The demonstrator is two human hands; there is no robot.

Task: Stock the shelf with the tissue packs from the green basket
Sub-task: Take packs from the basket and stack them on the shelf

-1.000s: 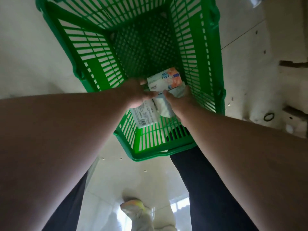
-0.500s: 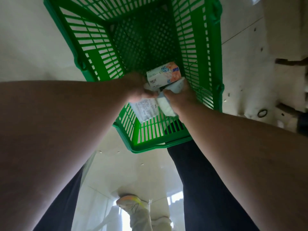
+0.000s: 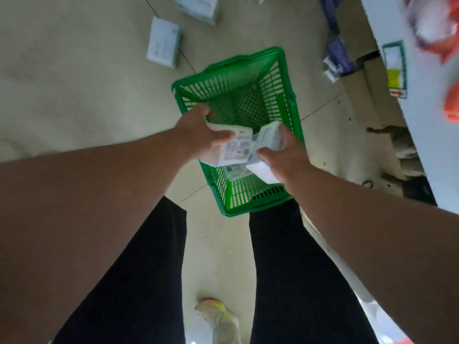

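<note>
We look down on a green basket of slotted plastic, its floor a perforated grid, standing on pale floor tiles. Above it our left hand curls its grip round a soft white tissue pack with a printed label face. Our right hand clasps a second pack, tilted on edge. Both forearms reach forward and down. A shelf edge runs at right.
</note>
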